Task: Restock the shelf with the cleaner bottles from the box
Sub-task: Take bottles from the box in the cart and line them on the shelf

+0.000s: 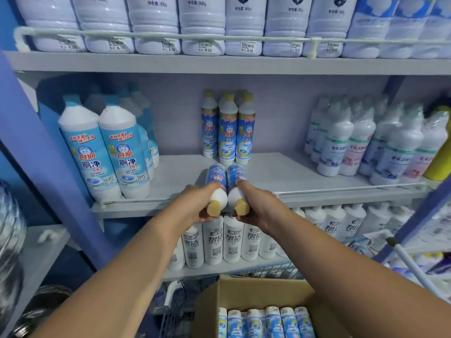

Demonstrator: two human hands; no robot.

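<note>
My left hand [195, 203] grips a blue-labelled cleaner bottle [216, 178] with a yellow cap, tilted bottom-first toward the middle shelf [280, 172]. Beside it, my right hand [256, 203] grips a second identical bottle [235, 178], the two touching side by side over the shelf's front edge. Several matching bottles [228, 132] stand upright at the back of that shelf. Below, an open cardboard box [244, 291] holds several more of the same bottles [266, 322].
Larger blue-and-white cleaner bottles [105, 152] stand left on the middle shelf, shrink-wrapped white bottles [361, 142] right. White bottles [231, 240] fill the shelf below, big white jugs [202, 23] the shelf above. A wire rail [341, 189] lines the shelf front. A white handle [410, 262] leans at right.
</note>
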